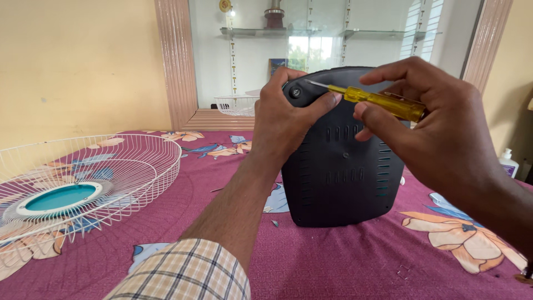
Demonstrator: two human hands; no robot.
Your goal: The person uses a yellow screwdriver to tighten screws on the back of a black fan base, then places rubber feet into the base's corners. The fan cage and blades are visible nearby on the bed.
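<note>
A dark plastic fan housing (341,172) with rows of vent slots stands upright on the flowered maroon bedsheet (333,261). My left hand (286,119) grips its top left corner, thumb lying across the upper edge. My right hand (430,119) holds a screwdriver with a clear yellow handle (383,101), its thin metal tip pointing left toward a round screw recess (295,92) near the housing's top left. The tip ends just beside that recess.
A white wire fan guard (78,189) with a teal centre disc lies at the left on the bed. A second white wire guard (237,104) sits farther back on a wooden ledge. A white pump bottle (508,163) stands at the right edge. Glass shelves line the wall behind.
</note>
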